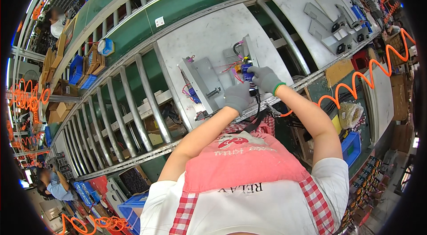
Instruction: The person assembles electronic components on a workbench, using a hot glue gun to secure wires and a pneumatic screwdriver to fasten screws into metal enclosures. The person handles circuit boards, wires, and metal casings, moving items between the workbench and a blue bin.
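Your left hand (pixel 238 97) is curled at the near edge of the grey board (pixel 195 39); its grip cannot be determined. Your right hand (pixel 266 79), fingers bent, is at the blue component (pixel 246 74) on the board's right half; clamping cannot be determined. A metal bracket (pixel 208 74) stands on the board's left half. Beyond the board lies a green surface (pixel 191 11).

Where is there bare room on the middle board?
The board is bare along its far edge, beyond the left panel, and between the right panel and the board's right edge. It is crowded around the blue part, near the left hand and right hand.
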Motion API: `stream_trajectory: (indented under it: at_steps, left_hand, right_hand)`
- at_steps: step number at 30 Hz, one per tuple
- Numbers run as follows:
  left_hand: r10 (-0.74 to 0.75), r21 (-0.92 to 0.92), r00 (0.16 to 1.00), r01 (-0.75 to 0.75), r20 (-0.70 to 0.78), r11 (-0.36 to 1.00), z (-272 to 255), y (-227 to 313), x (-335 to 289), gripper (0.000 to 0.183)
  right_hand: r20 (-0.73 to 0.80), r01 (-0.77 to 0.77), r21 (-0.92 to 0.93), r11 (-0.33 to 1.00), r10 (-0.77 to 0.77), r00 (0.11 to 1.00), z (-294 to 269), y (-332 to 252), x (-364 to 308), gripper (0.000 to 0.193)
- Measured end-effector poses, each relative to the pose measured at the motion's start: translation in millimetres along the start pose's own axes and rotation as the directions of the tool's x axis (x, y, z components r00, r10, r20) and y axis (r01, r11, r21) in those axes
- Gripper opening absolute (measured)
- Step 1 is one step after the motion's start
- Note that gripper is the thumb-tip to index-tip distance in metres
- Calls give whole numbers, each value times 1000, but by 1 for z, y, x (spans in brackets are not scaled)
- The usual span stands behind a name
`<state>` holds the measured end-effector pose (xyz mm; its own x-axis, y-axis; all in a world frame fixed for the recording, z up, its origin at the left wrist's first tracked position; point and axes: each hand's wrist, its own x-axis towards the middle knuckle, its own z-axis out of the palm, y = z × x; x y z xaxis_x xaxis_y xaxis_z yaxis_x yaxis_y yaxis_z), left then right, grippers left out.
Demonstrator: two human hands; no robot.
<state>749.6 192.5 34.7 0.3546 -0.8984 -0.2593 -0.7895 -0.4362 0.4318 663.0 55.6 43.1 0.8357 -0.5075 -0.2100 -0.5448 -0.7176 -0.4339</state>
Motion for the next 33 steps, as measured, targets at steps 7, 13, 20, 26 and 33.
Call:
stream_trajectory:
  at_steps: [7, 13, 20, 26, 33]
  left_hand:
    - [69, -78, 977, -86, -201, 993, 15, 2, 2, 23]
    - [186, 115, 920, -155, -344, 981, 8, -14, -14, 39]
    - [-120, -95, 631, 74, -766, 993, -43, -132, -91, 38]
    - [-884, -317, 177, 888, -432, 332, -26, -248, -267, 37]
    - [-971, -382, -152, 921, -183, -72, -3, -259, -387, 41]
  right_hand:
    - [-46, 109, 80, 991, -106, 993, 18, 15, -1, 31]
    - [-145, -52, 230, 972, 87, 986, 11, -8, -27, 70]
    - [-264, -234, -432, 871, 126, 956, 49, 62, -107, 53]
    - [574, 150, -592, 792, 284, 768, 104, 83, -96, 51]
    - [779, 283, -422, 861, 185, 599, 144, 90, -72, 48]
